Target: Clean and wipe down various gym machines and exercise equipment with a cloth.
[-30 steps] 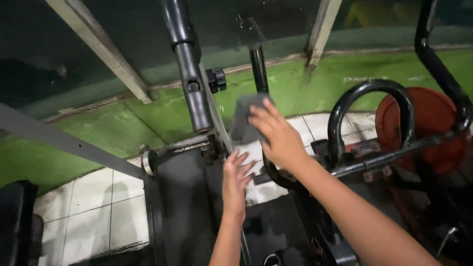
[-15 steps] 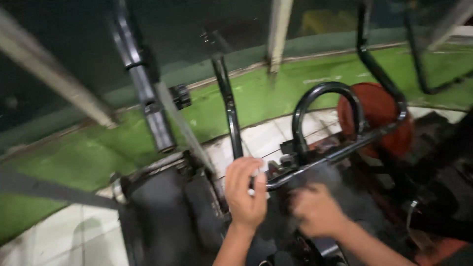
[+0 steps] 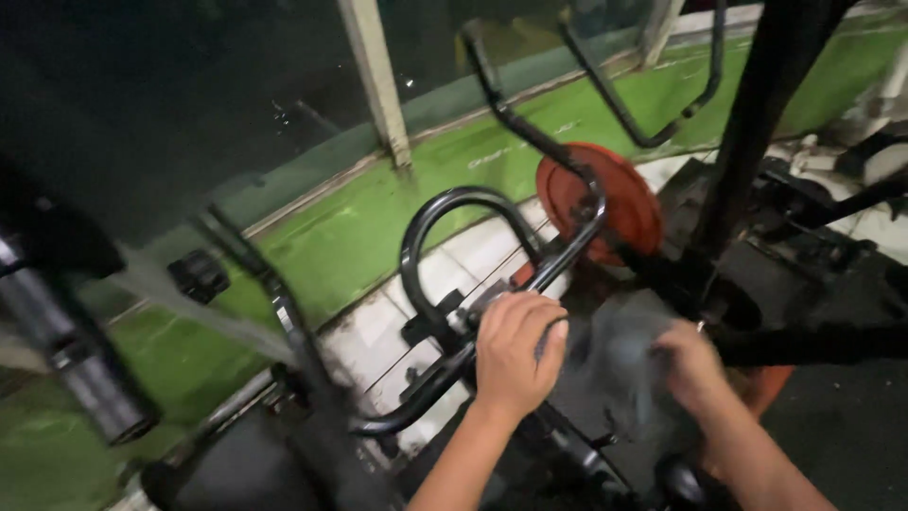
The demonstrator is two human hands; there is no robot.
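My left hand point(image 3: 515, 355) is closed around a black metal bar point(image 3: 445, 374) of an exercise machine, near the base of a black looped handle point(image 3: 416, 237). To its right, my right hand point(image 3: 690, 369) grips a grey cloth point(image 3: 619, 355) and presses it against the dark frame of the machine. The cloth is blurred by motion. A round red weight plate point(image 3: 629, 203) sits just behind both hands on the same bar.
A thick black upright post point(image 3: 761, 104) rises at the right. Another black tube point(image 3: 71, 364) with a knob point(image 3: 199, 274) hangs at the left. Below are white floor tiles point(image 3: 378, 331), a green painted ledge point(image 3: 340, 237) and a dark window with a pale frame point(image 3: 378, 85).
The view swung right along the machine. My right hand brought the cloth down from the upright bar to the low frame. My left hand closed on the horizontal bar.
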